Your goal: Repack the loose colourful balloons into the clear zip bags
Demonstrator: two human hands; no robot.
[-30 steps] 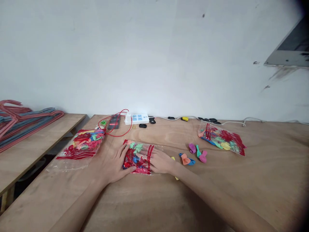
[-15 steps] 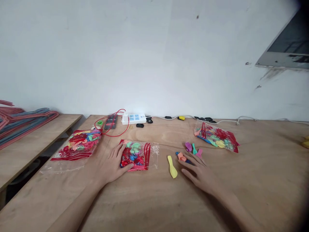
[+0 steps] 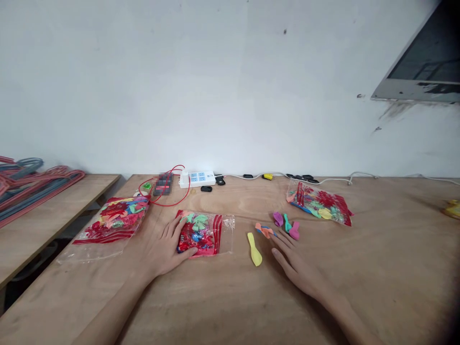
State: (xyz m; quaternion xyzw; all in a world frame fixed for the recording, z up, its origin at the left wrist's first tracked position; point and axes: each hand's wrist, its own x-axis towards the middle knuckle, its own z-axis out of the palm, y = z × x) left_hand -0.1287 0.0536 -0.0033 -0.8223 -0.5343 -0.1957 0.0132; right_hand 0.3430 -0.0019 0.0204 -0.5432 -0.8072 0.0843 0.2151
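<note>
My left hand (image 3: 163, 249) lies with spread fingers on the left edge of a clear and red plastic bag of balloons (image 3: 201, 235). My right hand (image 3: 296, 266) is stretched out over the wooden table, its fingertips at a small group of loose balloons. An orange balloon (image 3: 265, 231) lies against a blue one, partly covered by those fingers. Just beyond the hand are a purple balloon (image 3: 278, 219), a teal balloon (image 3: 287, 223) and a pink balloon (image 3: 294, 231). Between my two hands lies a yellow balloon (image 3: 255, 249), flat and uninflated.
Other balloon bags lie at the left (image 3: 115, 218) and at the back right (image 3: 319, 203). Along the wall are a white power strip (image 3: 197, 178), a red cable (image 3: 172, 205) and several small black items. Hangers (image 3: 36, 187) are piled on the neighbouring table, across a gap.
My right hand has drawn back slightly from the orange and blue balloons, showing more of them. The orange one now lies more stretched out. My left hand stays on the bag; the view has shifted slightly.
</note>
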